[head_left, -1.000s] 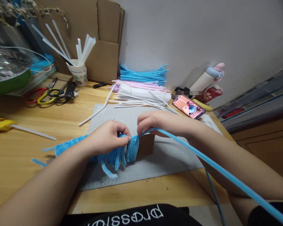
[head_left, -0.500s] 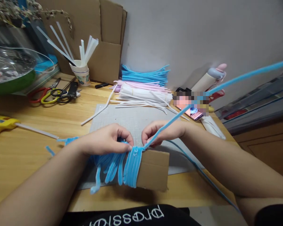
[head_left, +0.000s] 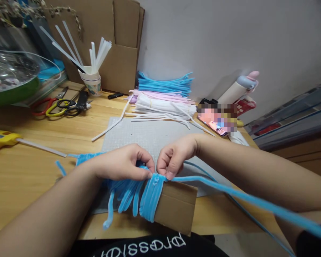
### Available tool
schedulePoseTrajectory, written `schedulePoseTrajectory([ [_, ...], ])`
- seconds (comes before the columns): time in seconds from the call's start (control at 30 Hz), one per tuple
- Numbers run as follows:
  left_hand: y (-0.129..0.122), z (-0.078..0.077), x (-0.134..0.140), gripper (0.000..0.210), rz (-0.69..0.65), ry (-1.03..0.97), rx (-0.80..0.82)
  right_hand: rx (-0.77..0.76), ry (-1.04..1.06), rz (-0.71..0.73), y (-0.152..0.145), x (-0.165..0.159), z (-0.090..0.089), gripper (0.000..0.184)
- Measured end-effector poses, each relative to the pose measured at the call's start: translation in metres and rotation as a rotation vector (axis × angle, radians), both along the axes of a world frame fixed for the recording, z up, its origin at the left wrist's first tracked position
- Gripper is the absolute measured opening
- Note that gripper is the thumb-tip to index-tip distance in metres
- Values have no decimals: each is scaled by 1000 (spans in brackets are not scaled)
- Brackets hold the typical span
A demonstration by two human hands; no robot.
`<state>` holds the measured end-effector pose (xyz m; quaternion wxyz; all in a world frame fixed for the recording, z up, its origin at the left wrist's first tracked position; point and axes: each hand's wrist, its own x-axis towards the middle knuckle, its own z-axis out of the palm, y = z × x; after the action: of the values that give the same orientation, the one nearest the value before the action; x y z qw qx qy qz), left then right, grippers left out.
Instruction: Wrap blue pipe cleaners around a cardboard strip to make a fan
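Blue strand [head_left: 150,201] wound around cardboard [head_left: 178,207]

Above the counter's [head_left: 16,189] near middle, your left grip [head_left: 128,162] pinches the winding's far edge; your right grip [head_left: 178,157] pinches the strand's loose length. Far left, a paper cup [head_left: 93,84] holds white sticks [head_left: 101,55]; the green bowl's [head_left: 13,93] contents look unclear.

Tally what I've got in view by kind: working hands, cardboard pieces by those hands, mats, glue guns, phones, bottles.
Hands: 2, left hand and right hand
Cardboard piece, partly wrapped in blue strips: 1
Grey mat: 1
Yellow glue gun: 1
Phone: 1
Bottle: 1
Total: 7
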<state>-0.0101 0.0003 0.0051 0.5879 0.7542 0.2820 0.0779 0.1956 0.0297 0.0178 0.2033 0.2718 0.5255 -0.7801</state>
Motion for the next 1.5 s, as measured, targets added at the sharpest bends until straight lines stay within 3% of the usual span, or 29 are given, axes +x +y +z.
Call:
schedulePoseTrajectory([
  [0.13,-1,-3,0,16,-14,-21,14,22,2,136,5,-8,2,26],
  [0.3,-1,-6,-1,18,-84,40,6,283,-7,330,13,-21,16,23],
  [0.47,0,-6,0,14,-36,96,-10,743,-123,589,5,-31,43,13],
  [0.63,2,-8,1,12,106,119,-54,1300,-408,681,-24,-39,62,9],
  [0.7,3,-9,0,12,150,119,-67,1436,-422,680,-32,-39,61,8],
  [0.93,6,-15,1,12,342,98,-104,1789,-178,643,-32,-14,35,12],
  [1.07,8,-21,4,12,479,74,-67,1996,-175,543,-33,-3,16,12],
  [1.23,10,-25,6,13,540,106,13,2153,-240,348,-39,-5,-6,14],
  [1.33,12,-25,5,15,596,121,52,2298,-184,-29,-54,-4,-15,15],
  [1.4,14,-25,3,17,655,129,54,2381,48,-352,-69,0,-23,22],
  [1.47,16,-24,1,19,710,138,51,2314,306,-581,-83,6,-35,23],
  [1.5,16,-24,0,20,729,131,43,2192,321,-688,-87,8,-42,22],
])
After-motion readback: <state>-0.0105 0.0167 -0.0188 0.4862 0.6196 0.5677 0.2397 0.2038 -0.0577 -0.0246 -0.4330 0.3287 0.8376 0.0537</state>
